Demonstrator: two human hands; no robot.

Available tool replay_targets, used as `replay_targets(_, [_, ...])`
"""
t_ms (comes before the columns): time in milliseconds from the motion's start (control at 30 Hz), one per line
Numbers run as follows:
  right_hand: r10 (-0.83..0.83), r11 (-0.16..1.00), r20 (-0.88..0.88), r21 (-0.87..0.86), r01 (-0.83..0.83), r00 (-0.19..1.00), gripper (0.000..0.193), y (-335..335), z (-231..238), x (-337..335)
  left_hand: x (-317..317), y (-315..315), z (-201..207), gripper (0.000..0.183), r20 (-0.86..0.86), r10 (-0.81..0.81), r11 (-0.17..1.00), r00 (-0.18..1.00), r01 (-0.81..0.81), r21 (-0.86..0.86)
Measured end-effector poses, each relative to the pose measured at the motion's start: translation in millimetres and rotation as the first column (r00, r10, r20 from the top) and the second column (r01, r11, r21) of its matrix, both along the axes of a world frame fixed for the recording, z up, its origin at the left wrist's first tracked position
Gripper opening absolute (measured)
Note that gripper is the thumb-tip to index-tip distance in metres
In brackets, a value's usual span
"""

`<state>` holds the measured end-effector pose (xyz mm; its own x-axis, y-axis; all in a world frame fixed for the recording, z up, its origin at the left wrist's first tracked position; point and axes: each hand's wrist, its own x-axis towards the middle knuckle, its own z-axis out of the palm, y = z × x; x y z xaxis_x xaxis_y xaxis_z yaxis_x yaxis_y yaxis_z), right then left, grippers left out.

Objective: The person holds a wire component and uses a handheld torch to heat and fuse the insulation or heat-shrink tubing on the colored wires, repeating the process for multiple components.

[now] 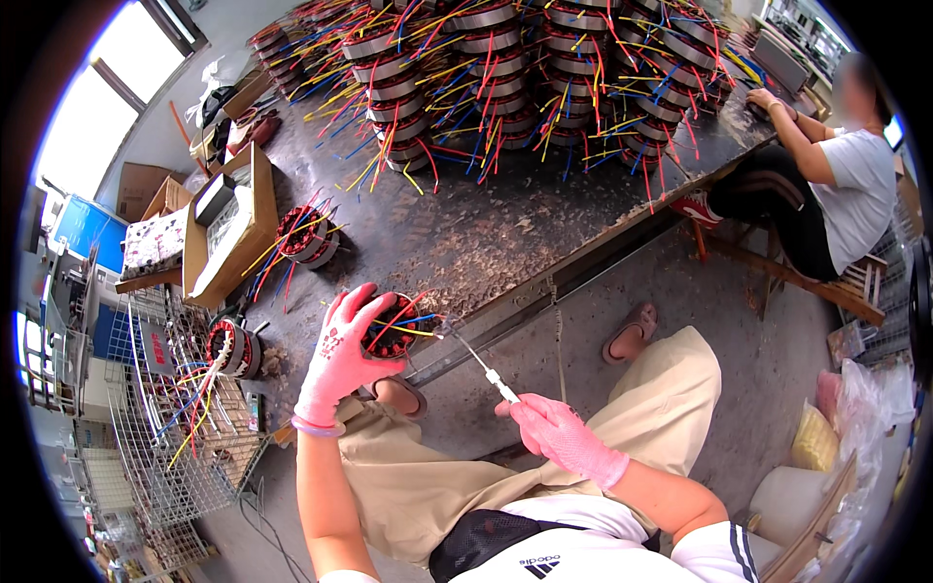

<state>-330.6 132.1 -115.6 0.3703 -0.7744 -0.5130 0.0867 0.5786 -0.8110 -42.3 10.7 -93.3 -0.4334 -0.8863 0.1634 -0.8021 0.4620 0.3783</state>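
Observation:
At the table's front edge, my left hand [339, 356], in a pink glove, grips a motor stator [390, 342] with its thumb and fingers around the rim. Red, blue and yellow wires stick out of the stator toward the right. My right hand [566, 434], also gloved in pink, is closed on a thin metal-shafted tool [494, 376] with a white section near the grip. The tool slants up and left, its tip close to the wire ends; whether it touches them I cannot tell. Another stator [309, 239] with coloured wires sits on the table beyond my left hand.
Tall stacks of wired stators [498, 78] fill the table's far side. At the left are a wooden box [231, 238], a wire rack [146, 466] and a stator with white-bound wires [236, 347]. A seated person [846, 175] works at the right.

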Motion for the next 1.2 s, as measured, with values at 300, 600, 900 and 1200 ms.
replay_targets(300, [-0.017,1.0,-0.012,-0.016,0.016,1.0,0.033,-1,-2,0,1,-5,-2,0.084,0.015,-0.04,0.999,0.999,0.04,-0.006])
replay_targets(600, [-0.02,1.0,0.003,-0.001,0.02,1.0,0.027,-3,6,1,5,-4,1,0.089,0.055,-0.028,1.0,0.998,0.027,0.014])
replay_targets(900, [-0.029,1.0,0.015,0.005,0.029,0.999,0.033,-2,1,1,3,-2,6,0.091,0.136,0.021,0.999,0.99,-0.014,-0.047])
replay_targets(1200, [-0.022,1.0,0.023,0.002,0.022,0.999,0.033,-3,-1,2,3,-2,4,0.095,0.154,0.006,0.998,0.988,0.003,-0.064])
